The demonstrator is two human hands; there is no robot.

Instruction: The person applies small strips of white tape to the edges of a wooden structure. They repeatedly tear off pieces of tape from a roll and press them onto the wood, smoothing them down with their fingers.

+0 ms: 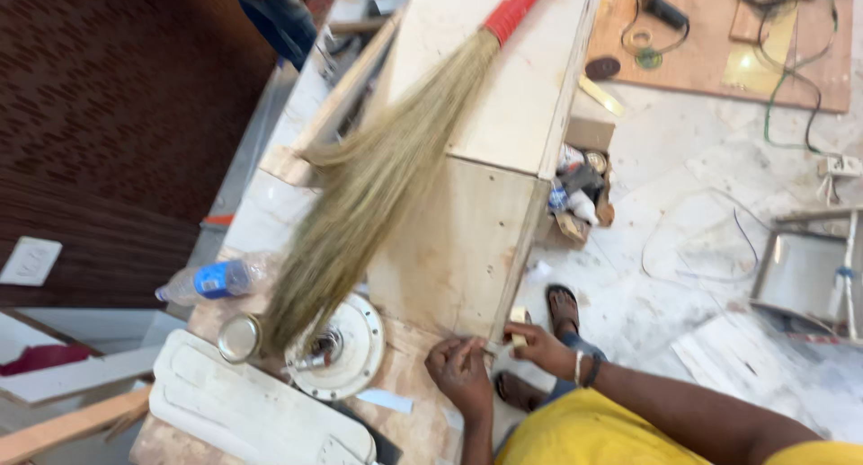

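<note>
Plywood cabinet (pixel 490 97): pale box lying on the bench, its lower corner edge just above both hands.
Grass broom (pixel 360 195): red-wrapped handle, bristles blurred, lying across the cabinet, well up and left of the fingers.
Ceiling-fan parts: white blade (pixel 252 407) and round white motor plate (pixel 346 348), just left of the left hand.
Plastic bottle (pixel 216 281), blue label, further left.
Left hand (pixel 460 371): fingers curled shut, pinching a thin pale strip (pixel 481 346) at the corner.
Right hand (pixel 539 344): closed around a small tape roll (pixel 519 326), touching the cabinet edge.
Handling note: the strip probably lays best kept taut, pressed flat along the edge, roll close.
</note>
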